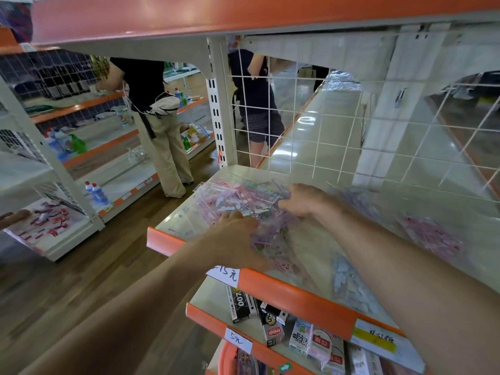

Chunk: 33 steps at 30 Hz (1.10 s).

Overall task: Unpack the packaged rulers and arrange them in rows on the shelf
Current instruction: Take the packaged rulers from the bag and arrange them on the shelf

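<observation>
Clear rulers printed with pink and blue shapes [238, 200] lie in a loose pile on the cream shelf [173, 226] with the orange front lip. My left hand [238, 231] rests on the near part of the pile, fingers bent over the rulers. My right hand [303, 200] reaches in from the right and its fingers curl round rulers at the pile's back edge. A crinkled clear plastic bag [422, 228] with more rulers inside lies to the right of my right arm. The image is blurred, so single rulers are hard to tell apart.
A white wire grid [338, 125] backs the shelf and an upper shelf [189, 20] hangs overhead. Small boxed goods [273, 320] fill the shelf below. Two people [159, 125] stand in the aisle behind. Shelves with bottles [94, 193] stand on the left.
</observation>
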### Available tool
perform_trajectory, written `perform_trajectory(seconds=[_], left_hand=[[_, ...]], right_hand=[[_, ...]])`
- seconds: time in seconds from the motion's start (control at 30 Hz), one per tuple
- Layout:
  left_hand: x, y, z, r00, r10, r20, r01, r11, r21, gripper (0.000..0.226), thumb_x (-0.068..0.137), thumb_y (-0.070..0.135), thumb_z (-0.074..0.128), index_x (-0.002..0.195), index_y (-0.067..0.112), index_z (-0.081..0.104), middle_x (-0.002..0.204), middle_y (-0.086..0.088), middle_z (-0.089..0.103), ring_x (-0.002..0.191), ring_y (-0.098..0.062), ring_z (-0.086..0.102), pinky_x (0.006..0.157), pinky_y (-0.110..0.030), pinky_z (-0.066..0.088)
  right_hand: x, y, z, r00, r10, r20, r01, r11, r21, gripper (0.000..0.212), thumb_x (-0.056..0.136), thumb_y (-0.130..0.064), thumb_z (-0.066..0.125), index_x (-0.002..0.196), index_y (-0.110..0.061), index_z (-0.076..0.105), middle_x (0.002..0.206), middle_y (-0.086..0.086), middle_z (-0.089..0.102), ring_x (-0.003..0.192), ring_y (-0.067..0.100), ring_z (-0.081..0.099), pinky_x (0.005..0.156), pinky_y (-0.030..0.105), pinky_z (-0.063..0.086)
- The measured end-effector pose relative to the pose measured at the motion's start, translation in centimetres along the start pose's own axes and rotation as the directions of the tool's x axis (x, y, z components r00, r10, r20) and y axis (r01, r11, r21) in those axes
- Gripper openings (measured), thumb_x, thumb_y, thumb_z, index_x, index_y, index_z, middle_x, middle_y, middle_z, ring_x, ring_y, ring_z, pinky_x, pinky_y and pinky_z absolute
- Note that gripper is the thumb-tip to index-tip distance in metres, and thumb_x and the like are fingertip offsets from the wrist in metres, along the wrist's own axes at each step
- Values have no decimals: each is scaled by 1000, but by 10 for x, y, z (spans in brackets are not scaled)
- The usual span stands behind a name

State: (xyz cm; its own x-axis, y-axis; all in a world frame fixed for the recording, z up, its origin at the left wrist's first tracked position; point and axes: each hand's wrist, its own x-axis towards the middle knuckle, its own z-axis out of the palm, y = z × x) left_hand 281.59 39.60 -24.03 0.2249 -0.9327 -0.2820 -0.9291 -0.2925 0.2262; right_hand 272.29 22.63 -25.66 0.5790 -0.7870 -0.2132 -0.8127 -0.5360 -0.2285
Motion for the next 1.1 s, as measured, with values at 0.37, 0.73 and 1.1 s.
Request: perform_trajectory(seconds=[0.37,0.73,1.1], left_hand=[[65,-63,-19,921,-369,-127,341,919,-196,92,75,79,45,147,25,26,155,-9,25,139,-36,25,110,-55,27],[53,-53,26,893,-45,-447,-83,961,-264,67,85,53,59,141,24,37,149,2,32,138,-18,22,112,-32,17],[50,-56,24,826,-166,-539,-92,903,-420,54,85,48,61,130,22,49,142,3,34,133,-16,29,111,-34,27]], right_hand=[[33,-9,-13,996,87,-4,-85,988,132,37,94,-28,44,115,-3,59,124,20,58,107,33,57,86,30,44],[26,-46,-9,988,-30,150,-7,971,238,50,77,-52,70,100,-8,63,90,6,62,63,14,56,49,23,39],[18,-49,-12,988,-140,63,91,864,495,23,80,-30,74,73,-12,62,69,0,58,58,11,53,41,16,36]])
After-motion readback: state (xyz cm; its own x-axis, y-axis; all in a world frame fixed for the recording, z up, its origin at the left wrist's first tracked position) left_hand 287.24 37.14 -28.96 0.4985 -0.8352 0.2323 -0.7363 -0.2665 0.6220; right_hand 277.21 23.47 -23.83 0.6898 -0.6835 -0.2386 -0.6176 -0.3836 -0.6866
